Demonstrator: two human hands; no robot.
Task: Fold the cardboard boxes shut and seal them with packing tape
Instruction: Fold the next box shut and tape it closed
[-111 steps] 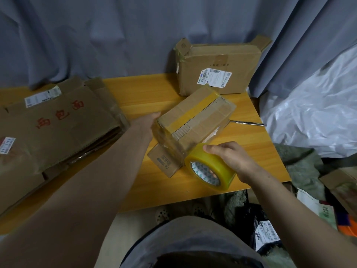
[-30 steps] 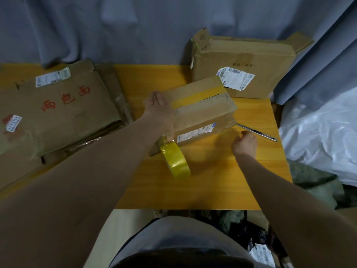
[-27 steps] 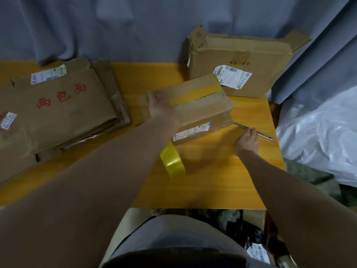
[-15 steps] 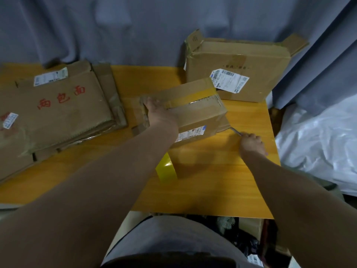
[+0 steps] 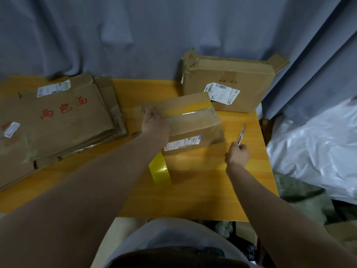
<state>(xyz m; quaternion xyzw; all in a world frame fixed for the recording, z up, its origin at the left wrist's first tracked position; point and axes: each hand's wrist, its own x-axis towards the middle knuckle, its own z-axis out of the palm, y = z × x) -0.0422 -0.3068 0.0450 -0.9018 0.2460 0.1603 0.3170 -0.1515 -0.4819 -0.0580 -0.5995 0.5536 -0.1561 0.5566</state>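
Grey-blue curtain (image 5: 135,35) noted as backdrop. Wooden table (image 5: 202,190) set against it. Flattened cardboard (image 5: 58,122) with red characters is stacked at table's left. White plastic sheet (image 5: 318,147) is heaped off the right edge. Large box (image 5: 241,84), labelled, is stood at back right, end flaps raised.

Small box (image 5: 193,122) is placed mid-table, flaps folded down, top crossed by a yellow tape strip. Tape roll (image 5: 160,169) is stood on edge just in front of its near left corner.

Left hand (image 5: 154,124) is laid palm-down on the small box's top; fingertips blurred, hold not determinable. Right hand (image 5: 237,154) is clenched round a slim metal tool (image 5: 241,133), held tip-away beside the box.
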